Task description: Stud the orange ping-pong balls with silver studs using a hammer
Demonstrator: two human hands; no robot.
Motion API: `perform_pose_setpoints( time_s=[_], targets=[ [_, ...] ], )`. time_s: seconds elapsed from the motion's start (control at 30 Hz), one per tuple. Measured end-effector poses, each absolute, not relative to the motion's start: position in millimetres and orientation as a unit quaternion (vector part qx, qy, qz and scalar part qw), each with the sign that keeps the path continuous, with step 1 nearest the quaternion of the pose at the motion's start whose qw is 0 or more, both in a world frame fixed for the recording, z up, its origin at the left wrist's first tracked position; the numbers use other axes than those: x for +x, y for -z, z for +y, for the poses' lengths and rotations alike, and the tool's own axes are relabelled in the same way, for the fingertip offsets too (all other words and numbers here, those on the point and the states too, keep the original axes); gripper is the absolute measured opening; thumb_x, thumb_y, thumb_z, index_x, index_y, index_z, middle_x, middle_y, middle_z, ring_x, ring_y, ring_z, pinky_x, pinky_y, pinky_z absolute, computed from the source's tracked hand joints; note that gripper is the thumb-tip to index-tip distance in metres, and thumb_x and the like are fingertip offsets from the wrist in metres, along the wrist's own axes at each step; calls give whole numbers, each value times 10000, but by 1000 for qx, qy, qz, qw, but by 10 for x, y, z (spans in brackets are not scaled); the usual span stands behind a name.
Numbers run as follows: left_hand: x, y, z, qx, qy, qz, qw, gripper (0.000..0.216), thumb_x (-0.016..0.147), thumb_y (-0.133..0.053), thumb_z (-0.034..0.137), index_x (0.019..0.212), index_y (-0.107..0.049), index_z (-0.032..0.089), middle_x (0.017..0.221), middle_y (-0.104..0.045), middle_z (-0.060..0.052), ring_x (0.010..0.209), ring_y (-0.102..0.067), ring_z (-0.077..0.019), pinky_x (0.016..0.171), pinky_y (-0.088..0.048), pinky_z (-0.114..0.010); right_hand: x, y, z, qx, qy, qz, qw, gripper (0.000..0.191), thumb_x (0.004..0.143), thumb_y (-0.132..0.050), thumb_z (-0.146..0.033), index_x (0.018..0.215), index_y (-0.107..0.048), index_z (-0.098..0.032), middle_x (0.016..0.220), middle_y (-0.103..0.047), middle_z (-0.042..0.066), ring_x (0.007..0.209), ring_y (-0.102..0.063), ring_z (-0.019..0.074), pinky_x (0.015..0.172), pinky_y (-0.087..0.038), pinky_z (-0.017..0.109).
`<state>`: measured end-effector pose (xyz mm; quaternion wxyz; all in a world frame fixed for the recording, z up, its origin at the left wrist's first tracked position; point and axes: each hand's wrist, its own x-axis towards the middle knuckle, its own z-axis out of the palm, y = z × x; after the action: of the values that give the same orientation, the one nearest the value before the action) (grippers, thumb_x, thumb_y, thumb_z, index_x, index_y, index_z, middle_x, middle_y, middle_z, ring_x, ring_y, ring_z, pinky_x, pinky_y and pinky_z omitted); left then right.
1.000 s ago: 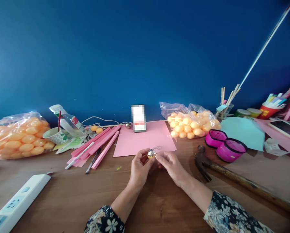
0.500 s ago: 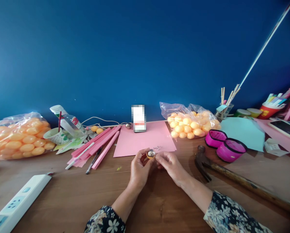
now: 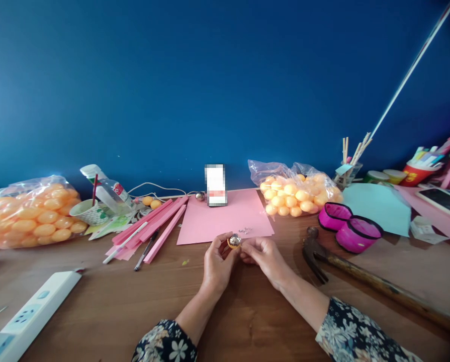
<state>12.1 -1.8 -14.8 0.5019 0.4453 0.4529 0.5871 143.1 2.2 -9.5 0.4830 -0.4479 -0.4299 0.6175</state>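
Observation:
My left hand [image 3: 217,262] pinches a small orange ball with a shiny silver cap [image 3: 234,241] between thumb and fingers, just above the wooden table [image 3: 96,301]. My right hand [image 3: 264,255] is beside it, fingers curled in a pinch at the ball's right side; what they hold, if anything, is too small to make out. Both hands hover at the near edge of a pink paper sheet [image 3: 225,215], where a few tiny shiny pieces [image 3: 244,231] lie.
Bags of orange balls sit at left [image 3: 28,213] and back right [image 3: 296,193]. Pink paper strips [image 3: 153,221], pens, a paper cup [image 3: 87,211], a hammer [image 3: 360,276], two magenta rings [image 3: 349,223], a power strip [image 3: 32,311] and a phone [image 3: 215,184] lie around.
The hands have shifted very slightly; my right fingers have closed in tighter against the ball. The view has dropped a touch.

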Motion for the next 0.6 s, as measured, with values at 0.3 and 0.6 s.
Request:
perform_pose_setpoints(
  time_s=[0.3, 0.6],
  targets=[
    [124, 169, -24, 447, -586, 453, 501, 356, 644, -679, 154, 982, -566, 151, 971, -659, -83, 944, -620, -192, 878, -472, -336, 1412, 122, 36, -459, -601, -437, 486, 313, 632, -719, -412, 695, -634, -117, 633, -652, 43, 609, -611, 141, 618, -528, 283],
    [123, 179, -22, 452, -579, 463, 496, 356, 646, -680, 166, 983, -570, 147, 972, -658, -88, 943, -620, -196, 873, -472, -337, 1387, 141, 34, -467, -592, -430, 497, 308, 628, -719, -401, 716, -623, -122, 643, -659, 41, 603, -625, 151, 598, -540, 290]
  ],
)
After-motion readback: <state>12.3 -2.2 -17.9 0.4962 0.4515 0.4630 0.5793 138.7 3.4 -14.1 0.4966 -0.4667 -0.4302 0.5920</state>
